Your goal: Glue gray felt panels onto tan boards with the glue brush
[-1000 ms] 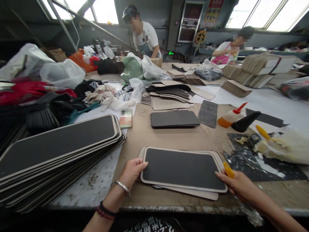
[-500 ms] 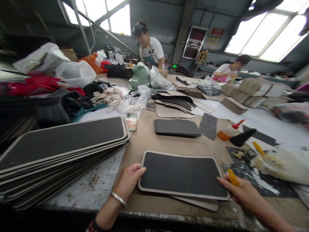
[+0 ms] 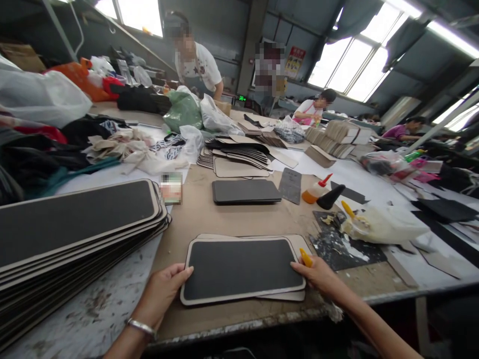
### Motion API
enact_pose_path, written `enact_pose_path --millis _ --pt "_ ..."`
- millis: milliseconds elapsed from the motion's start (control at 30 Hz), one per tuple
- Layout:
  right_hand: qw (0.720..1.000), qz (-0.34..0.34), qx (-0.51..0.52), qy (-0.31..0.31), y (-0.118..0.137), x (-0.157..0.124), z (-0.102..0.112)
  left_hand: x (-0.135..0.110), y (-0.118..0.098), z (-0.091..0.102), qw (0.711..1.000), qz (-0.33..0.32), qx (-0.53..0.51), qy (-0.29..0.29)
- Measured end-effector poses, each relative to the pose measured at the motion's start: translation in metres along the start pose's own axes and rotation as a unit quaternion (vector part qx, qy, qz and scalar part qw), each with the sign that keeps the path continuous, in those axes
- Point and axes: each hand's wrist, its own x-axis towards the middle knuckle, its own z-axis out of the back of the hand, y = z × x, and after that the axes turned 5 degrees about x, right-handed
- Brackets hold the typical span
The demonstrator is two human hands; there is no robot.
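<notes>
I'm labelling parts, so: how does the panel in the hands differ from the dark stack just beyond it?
The held panel has a pale border; the dark stack looks dark to its edges. The left hand and right hand grip the held panel's ends; the dark stack lies untouched. Both show dark, oblong faces.

Single head-worn view, forward and down, close above the worktable (image 3: pixel 116 294)

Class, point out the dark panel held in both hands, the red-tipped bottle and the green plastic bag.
Dark panel (image 3: pixel 242 269), head view: middle of its upper face.
Red-tipped bottle (image 3: pixel 311 194), head view: its body, below the tip.
Green plastic bag (image 3: pixel 183 112), head view: its front.
</notes>
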Motion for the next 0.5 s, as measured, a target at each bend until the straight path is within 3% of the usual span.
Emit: enact_pose_path --millis 167,500 --pt "1.0 0.002 -0.004 -0.002 -0.004 0.002 -0.001 -0.001 -0.004 -0.004 1.0 -0.011 0.009 -0.028" --pt "0.998 0.015 -0.063 0.002 -0.037 0.019 0.008 0.004 0.001 -0.008 0.996 -0.059 -0.001 -0.073"
